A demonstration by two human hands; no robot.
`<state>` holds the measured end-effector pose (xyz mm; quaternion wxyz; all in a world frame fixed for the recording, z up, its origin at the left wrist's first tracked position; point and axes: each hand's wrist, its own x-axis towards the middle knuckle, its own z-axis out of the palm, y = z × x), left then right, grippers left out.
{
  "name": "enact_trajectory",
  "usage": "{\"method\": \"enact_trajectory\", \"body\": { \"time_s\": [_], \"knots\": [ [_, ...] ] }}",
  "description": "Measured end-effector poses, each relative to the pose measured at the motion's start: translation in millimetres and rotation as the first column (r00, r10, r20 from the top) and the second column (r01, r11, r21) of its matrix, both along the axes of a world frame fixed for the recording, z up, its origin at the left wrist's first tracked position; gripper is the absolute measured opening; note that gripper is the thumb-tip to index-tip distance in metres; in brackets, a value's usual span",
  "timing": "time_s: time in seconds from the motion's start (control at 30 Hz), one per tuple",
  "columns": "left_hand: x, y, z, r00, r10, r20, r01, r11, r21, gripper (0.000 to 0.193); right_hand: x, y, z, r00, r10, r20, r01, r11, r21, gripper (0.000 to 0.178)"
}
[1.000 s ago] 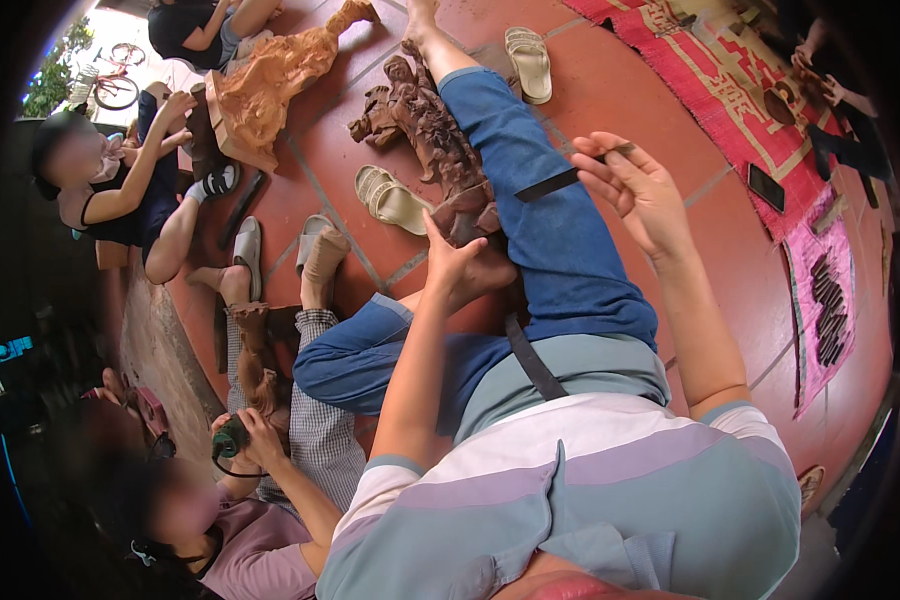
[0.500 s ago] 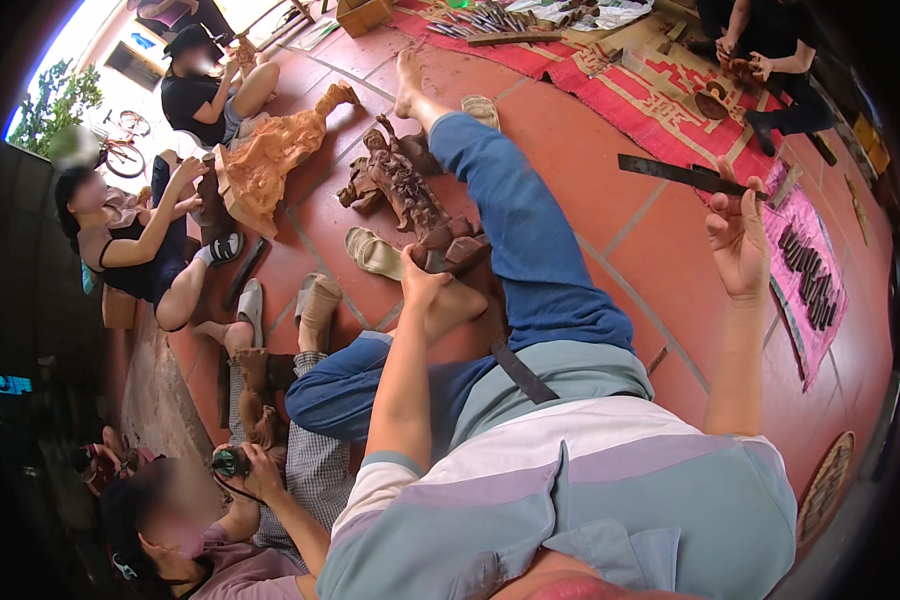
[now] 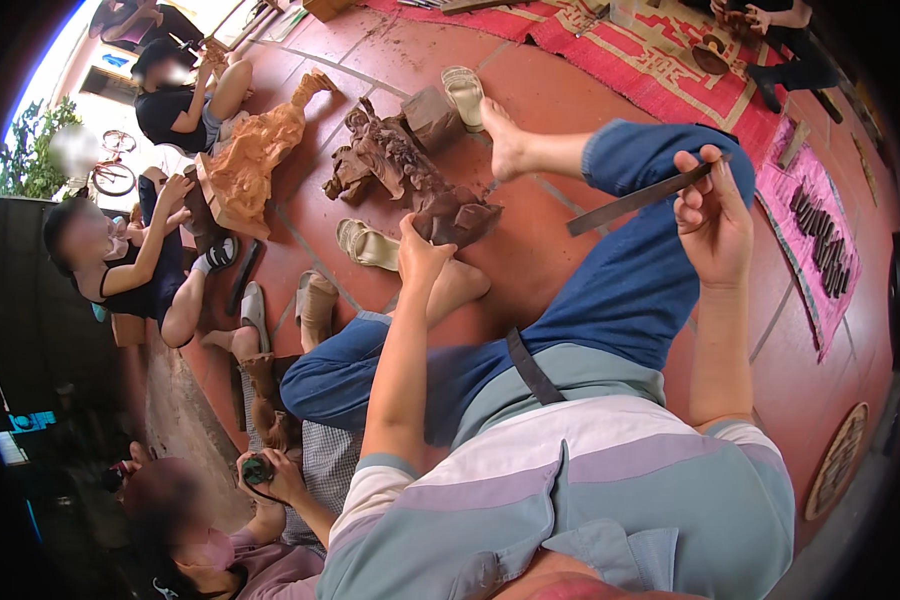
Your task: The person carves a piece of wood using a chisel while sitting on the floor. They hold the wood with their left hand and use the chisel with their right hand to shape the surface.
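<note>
1. Left hand (image 3: 422,255): fingers closed on the near end of the dark carved wooden figure (image 3: 400,175), resting against it on the red tile floor (image 3: 530,240).
2. Right hand (image 3: 712,215): raised above the right knee, fingers pinched shut around the upper end of a long flat metal chisel (image 3: 635,200); blade slanting down and left, tip well apart from the carving.
3. Dark carved wooden figure: lying lengthwise on the floor between the outstretched legs, far end toward the top of the view, near end just beside the left foot (image 3: 460,285).
4. Right foot (image 3: 505,140): bare, extended, just beside the carving's right flank.
5. Pale sandals: one (image 3: 366,245) left of the carving, one (image 3: 464,92) beyond it, near a small wooden block (image 3: 432,115).
6. Light orange carved figure (image 3: 255,160): unstained wood, farther left, held by another seated person's hand (image 3: 175,190).
7. Pink cloth (image 3: 820,230): at right, bearing a row of dark tools.
8. Red patterned mat (image 3: 610,60): across the top.
9. Round woven item (image 3: 838,460): lower right on the floor; kind uncertain.
10. Person at lower left: holding a small dark object (image 3: 258,470); kind uncertain.
</note>
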<state>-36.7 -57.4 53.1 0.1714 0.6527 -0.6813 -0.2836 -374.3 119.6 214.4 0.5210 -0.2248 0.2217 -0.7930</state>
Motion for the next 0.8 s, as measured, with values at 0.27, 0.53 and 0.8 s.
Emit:
{"method": "enact_trajectory", "body": {
  "time_s": [0.27,0.53,0.8],
  "knots": [
    [-7,-9,7,0.988,-0.033,0.151,0.033,0.999,0.003,0.093,16,-26,-61,0.988,0.091,0.128,-0.118,0.968,0.22,0.025],
    [-12,-8,14,0.986,-0.045,0.162,0.048,0.999,-0.018,0.093,26,-108,-132,0.991,0.089,0.099,-0.122,0.909,0.399,0.025],
    [-17,-3,4,0.992,0.002,0.129,0.002,0.999,-0.034,0.092,116,-188,-143,0.94,0.172,-0.295,-0.034,0.907,0.419,0.025]
  ]
}}
